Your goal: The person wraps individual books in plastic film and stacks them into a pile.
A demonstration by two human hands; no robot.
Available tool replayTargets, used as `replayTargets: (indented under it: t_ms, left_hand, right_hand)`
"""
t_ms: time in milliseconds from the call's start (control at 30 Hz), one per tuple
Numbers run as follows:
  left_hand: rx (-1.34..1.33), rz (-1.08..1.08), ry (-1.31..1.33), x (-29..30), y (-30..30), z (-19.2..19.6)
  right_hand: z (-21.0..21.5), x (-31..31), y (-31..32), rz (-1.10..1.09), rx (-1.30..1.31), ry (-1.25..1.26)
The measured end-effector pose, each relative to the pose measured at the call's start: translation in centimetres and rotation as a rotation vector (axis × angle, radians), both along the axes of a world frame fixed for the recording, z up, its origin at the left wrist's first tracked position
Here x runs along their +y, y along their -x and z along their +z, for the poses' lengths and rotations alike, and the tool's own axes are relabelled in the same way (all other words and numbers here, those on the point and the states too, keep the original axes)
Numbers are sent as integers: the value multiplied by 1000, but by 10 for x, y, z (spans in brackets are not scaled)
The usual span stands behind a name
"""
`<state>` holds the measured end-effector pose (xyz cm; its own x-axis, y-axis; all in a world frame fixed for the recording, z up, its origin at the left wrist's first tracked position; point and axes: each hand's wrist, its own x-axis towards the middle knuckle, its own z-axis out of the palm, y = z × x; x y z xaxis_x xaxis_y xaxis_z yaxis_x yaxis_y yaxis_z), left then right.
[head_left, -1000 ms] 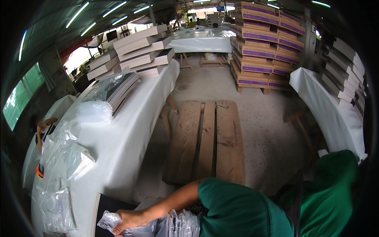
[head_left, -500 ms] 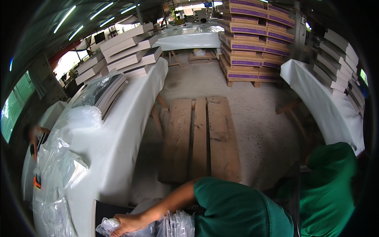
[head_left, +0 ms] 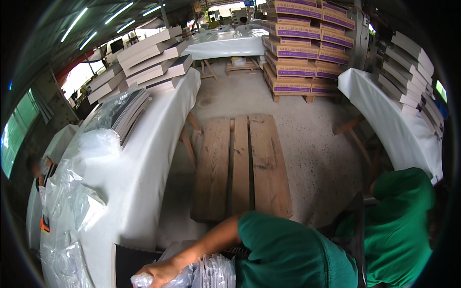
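My left hand point(head_left: 159, 273) reaches down to the lower left edge of the view and is closed on a bundle of clear plastic bags point(head_left: 211, 271). The bundle lies against my green sleeve point(head_left: 288, 254), just right of a dark flat board point(head_left: 128, 261). The board leans by the end of a long table covered in white sheeting point(head_left: 144, 163). My right hand is out of sight; only a green-clad shoulder point(head_left: 398, 225) shows on the right.
Loose clear bags point(head_left: 72, 201) and a stack of wrapped boards point(head_left: 126, 108) lie on the white table. A wooden pallet point(head_left: 240, 163) rests on the concrete floor. Stacked brown and purple cartons point(head_left: 297, 53) stand behind; another white table point(head_left: 389, 120) is at right. A person point(head_left: 34, 168) stands at far left.
My left hand stays closed on the plastic bags at the bottom edge. The view has tilted and shifted slightly; nothing else has visibly moved.
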<state>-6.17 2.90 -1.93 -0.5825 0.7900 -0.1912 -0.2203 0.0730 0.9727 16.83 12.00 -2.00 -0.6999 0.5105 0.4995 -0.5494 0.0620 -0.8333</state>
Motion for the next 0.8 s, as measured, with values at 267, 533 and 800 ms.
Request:
replayTargets:
  t_ms: [267,533,800]
  left_hand:
    - [587,-537,5,-16,-90,30]
    - [690,-863,29,-9,-92,25]
    - [-594,-2,-491,0,24,13]
  right_hand:
    - [16,9,-16,-123,-39,-10]
    - [13,23,-13,-161,-214,-232]
    - [-6,57,-20,304,-585,689]
